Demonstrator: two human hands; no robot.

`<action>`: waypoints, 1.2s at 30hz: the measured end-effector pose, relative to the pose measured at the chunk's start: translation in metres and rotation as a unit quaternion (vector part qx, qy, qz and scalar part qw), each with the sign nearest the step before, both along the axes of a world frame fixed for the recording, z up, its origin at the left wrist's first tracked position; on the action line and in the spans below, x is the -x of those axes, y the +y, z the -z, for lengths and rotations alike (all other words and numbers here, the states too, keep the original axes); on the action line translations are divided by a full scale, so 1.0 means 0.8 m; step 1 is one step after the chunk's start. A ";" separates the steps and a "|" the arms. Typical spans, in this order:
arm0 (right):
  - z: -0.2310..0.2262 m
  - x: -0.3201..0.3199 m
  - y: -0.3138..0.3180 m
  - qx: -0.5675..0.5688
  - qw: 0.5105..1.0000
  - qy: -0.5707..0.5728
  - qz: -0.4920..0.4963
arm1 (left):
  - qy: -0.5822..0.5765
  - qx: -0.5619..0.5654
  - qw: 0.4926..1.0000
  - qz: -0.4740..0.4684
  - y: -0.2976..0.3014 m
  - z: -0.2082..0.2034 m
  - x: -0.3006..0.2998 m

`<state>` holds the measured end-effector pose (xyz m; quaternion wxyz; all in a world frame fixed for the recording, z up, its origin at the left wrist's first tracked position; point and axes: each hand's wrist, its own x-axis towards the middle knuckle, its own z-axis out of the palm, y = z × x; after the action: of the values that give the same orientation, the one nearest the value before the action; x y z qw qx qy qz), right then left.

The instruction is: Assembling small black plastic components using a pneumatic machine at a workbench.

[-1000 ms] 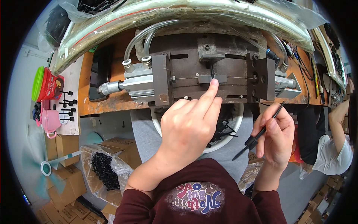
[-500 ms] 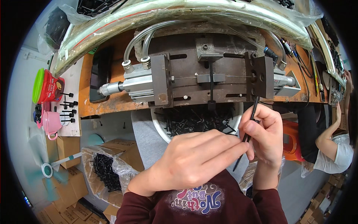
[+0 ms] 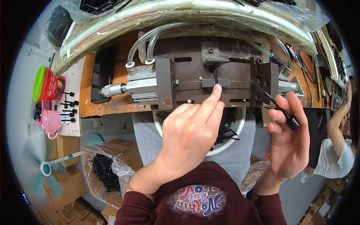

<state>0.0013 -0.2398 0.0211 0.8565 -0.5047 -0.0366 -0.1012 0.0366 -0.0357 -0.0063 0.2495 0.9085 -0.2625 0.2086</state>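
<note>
A slim black rod (image 3: pixel 216 74) lies in the small grey block (image 3: pixel 205 83) at the middle of the metal clamping fixture (image 3: pixel 195 48). My left hand (image 3: pixel 191 129) reaches over its near end, the index finger stretched along it; thumb and curled fingers are hidden beneath, and so is the rod's near end. Out to the right of the fixture, my right hand (image 3: pixel 290 144) holds another black rod with a thick knob end (image 3: pixel 292 123) between its bent fingers, its thin tip slanting up and left.
A white basket (image 3: pixel 212 151) of black rods sits on my lap below the fixture. Air hoses (image 3: pixel 150 45) rise from the left cylinder (image 3: pixel 140 88). At left are a pink cup (image 3: pixel 51 120), a fan (image 3: pixel 45 168) and a bagged box of rods (image 3: pixel 105 172). Another person (image 3: pixel 335 153) sits at far right.
My hands have moved apart. The left went up to the rod in the fixture, covering its near end; the right moved right with its rod, now knob end down and tip up-left.
</note>
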 end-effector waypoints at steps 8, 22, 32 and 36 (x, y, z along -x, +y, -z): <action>0.006 -0.009 0.013 0.248 0.960 -0.108 0.071 | 0.015 -0.003 1.000 0.002 0.003 -0.002 0.000; 0.031 -0.035 0.047 0.624 0.759 -0.187 -0.017 | 0.187 0.035 0.967 0.169 0.043 0.007 0.045; 0.015 -0.048 0.059 0.724 0.653 -0.222 -0.001 | 0.240 0.011 0.940 0.241 0.042 0.037 0.055; 0.009 -0.047 0.057 0.743 0.635 -0.210 -0.015 | 0.264 0.007 0.936 0.231 0.039 0.039 0.051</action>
<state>0.0393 -0.1941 0.0142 0.1631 -0.9353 -0.2857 -0.1304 -0.0039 -0.0045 -0.0373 0.3573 0.8436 -0.3881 -0.1005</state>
